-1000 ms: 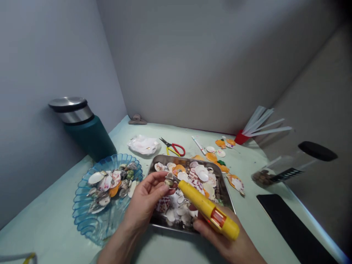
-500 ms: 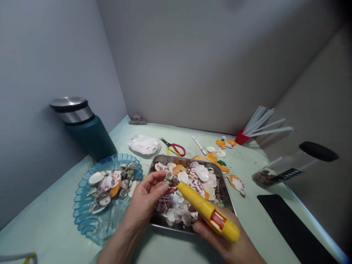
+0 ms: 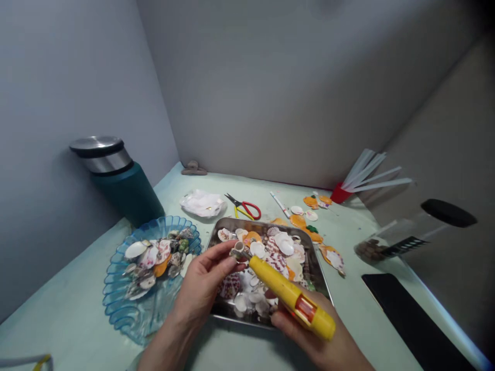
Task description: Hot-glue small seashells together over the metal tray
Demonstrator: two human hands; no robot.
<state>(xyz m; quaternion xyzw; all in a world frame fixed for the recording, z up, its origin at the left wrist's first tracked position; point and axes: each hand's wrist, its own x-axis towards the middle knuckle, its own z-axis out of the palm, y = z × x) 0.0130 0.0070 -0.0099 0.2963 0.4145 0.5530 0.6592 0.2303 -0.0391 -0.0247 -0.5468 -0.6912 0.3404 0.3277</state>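
Note:
My left hand [image 3: 209, 278] pinches a small shell [image 3: 238, 248] between thumb and fingertips, above the left part of a metal tray. My right hand [image 3: 309, 330] is wrapped round a yellow hot glue gun [image 3: 290, 293], whose metal nozzle points up and left at the shell. Whether the tip touches the shell I cannot tell. Below both hands lies the metal tray [image 3: 324, 275], filled with white, orange and purple-speckled shells [image 3: 274, 247]. The glue gun and my hands hide part of these.
A blue fluted plate [image 3: 116, 299] with shells stands at the left, before a teal bottle [image 3: 127, 193]. Behind the tray are a white packet [image 3: 203, 203], scissors [image 3: 247, 207] and a pen [image 3: 279, 204]. Rightward stand a red cup [image 3: 340, 193] of glue sticks, a jar [image 3: 402, 232] and a black phone [image 3: 413, 314].
The shell has turned slightly in my left fingers, so its round opening shows more. The glue gun has barely shifted.

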